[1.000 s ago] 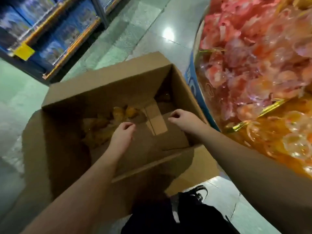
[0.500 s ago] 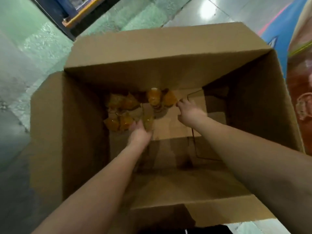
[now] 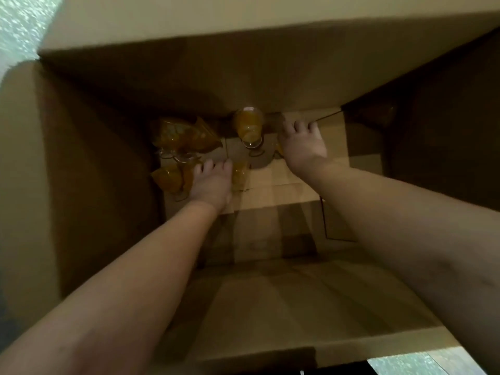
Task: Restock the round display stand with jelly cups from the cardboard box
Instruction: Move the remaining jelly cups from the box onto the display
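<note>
Jelly cups (image 3: 186, 147), translucent orange plastic, lie tumbled in the far left corner of the cardboard box (image 3: 81, 163) floor, one cup (image 3: 248, 125) lying on its side against the far wall. The left hand (image 3: 212, 185) reaches down among them, fingers curled over a cup, though the actual grip is hidden. The right hand (image 3: 303, 147) rests at the far wall with fingers bent downward; whether it holds anything cannot be told. Plain brown corrugated walls rise steeply on every side.
</note>
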`<act>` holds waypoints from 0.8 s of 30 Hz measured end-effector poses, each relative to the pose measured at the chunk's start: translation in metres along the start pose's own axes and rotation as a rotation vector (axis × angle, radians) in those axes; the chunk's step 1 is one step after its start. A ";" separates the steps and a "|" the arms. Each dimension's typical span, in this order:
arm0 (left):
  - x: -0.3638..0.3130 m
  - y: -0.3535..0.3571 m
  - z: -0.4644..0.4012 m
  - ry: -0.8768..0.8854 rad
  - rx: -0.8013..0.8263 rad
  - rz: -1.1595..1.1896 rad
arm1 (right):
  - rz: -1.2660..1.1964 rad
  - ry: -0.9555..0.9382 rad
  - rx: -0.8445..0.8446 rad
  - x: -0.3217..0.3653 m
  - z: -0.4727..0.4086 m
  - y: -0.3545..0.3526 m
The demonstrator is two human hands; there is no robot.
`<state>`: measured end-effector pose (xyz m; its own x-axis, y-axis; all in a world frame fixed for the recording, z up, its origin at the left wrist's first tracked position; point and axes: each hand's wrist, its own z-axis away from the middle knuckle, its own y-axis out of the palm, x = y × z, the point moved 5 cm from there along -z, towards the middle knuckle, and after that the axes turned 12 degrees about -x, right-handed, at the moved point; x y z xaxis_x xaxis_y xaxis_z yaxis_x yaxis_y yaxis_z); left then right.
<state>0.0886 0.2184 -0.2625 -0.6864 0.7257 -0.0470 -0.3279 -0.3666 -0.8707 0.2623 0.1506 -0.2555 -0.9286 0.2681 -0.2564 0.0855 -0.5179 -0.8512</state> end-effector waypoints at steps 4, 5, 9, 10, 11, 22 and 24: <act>-0.002 0.001 0.000 0.038 -0.013 -0.042 | -0.066 0.106 0.057 -0.009 0.025 0.023; -0.003 0.003 0.002 0.040 -0.010 -0.040 | -0.086 0.120 0.068 -0.010 0.033 0.030; -0.008 0.001 0.015 -0.112 -0.045 0.139 | -0.278 0.180 0.133 -0.012 0.062 0.044; -0.009 -0.001 0.020 -0.171 -0.033 0.197 | -0.375 0.231 0.152 -0.015 0.070 0.043; -0.012 -0.004 0.027 -0.226 -0.026 0.286 | -0.488 0.289 0.157 -0.020 0.080 0.041; -0.133 -0.138 0.140 -0.170 -0.153 0.860 | -1.271 0.638 -0.252 -0.132 0.267 -0.055; -0.171 -0.166 0.158 -0.100 -0.140 0.877 | -1.291 0.669 -0.330 -0.163 0.309 -0.067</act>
<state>0.1580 0.0629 -0.0325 -0.7083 0.1614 -0.6872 0.4196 -0.6866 -0.5937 0.2963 -0.1093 -0.0147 -0.0994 0.7477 0.6565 -0.4851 0.5396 -0.6881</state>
